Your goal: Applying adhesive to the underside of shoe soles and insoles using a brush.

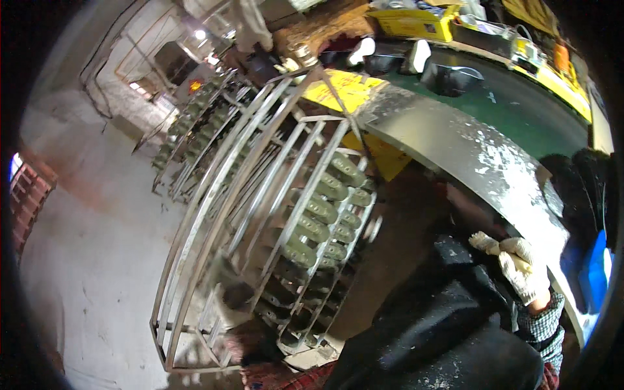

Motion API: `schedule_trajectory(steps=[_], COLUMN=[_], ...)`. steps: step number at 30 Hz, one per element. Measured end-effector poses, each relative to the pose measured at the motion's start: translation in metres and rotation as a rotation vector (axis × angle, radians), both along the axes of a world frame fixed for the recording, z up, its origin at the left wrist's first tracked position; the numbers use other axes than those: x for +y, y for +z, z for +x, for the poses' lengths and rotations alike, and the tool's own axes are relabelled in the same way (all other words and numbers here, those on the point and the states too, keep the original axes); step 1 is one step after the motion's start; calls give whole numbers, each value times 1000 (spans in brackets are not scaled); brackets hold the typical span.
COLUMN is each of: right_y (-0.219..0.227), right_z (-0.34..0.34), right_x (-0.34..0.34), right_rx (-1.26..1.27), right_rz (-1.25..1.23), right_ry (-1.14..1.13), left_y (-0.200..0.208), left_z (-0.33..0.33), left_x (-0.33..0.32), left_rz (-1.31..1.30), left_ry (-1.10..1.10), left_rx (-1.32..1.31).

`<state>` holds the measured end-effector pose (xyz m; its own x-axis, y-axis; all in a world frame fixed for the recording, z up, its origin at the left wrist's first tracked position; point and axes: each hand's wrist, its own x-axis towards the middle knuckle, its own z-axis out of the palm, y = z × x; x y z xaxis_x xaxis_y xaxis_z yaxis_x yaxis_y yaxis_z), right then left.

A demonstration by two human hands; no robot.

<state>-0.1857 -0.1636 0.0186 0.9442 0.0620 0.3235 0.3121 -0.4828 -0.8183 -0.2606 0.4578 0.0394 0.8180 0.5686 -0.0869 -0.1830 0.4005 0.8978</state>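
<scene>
A tall metal rack [195, 227] stands in front of me, its rows filled with olive-green shoe lasts [315, 211] that have small holes. My left hand [224, 305], in a pale glove, is at the rack's lower bars. Motion smears its fingers, and I cannot make out whether it holds or touches anything. To the right, my right hand [523, 270], in a white knit glove, hovers by the edge of a worn metal-topped bench [448, 130]. Its fingers are loosely bent and apart, and nothing shows between them.
Beyond the bench runs a green belt [520, 110] carrying white shoes [419, 57] and a black tray [452, 79]. Yellow bins [416, 23] line its far side. Another loaded rack [201, 130] stands farther back. A blue container [595, 273] is at the far right.
</scene>
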Motion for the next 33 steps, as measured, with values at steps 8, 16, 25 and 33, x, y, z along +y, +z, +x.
schedule_trajectory(steps=[8, 16, 25, 33], right_y=[59, 75, 90, 38], right_z=[-68, -132, -187, 18], right_x=[-158, -249, -215, -68], right_rx=[-384, 227, 30, -265], right_rz=[-45, -269, -204, -211], right_ry=[-844, -1276, -1162, -159], left_y=[-38, -29, -93, -141], left_z=[162, 200, 168, 194], left_x=[-328, -446, -406, -406], left_rz=[-797, -594, -996, -864], left_ry=[-1049, -1762, -1632, -1597], left_rx=[45, 124, 574, 422])
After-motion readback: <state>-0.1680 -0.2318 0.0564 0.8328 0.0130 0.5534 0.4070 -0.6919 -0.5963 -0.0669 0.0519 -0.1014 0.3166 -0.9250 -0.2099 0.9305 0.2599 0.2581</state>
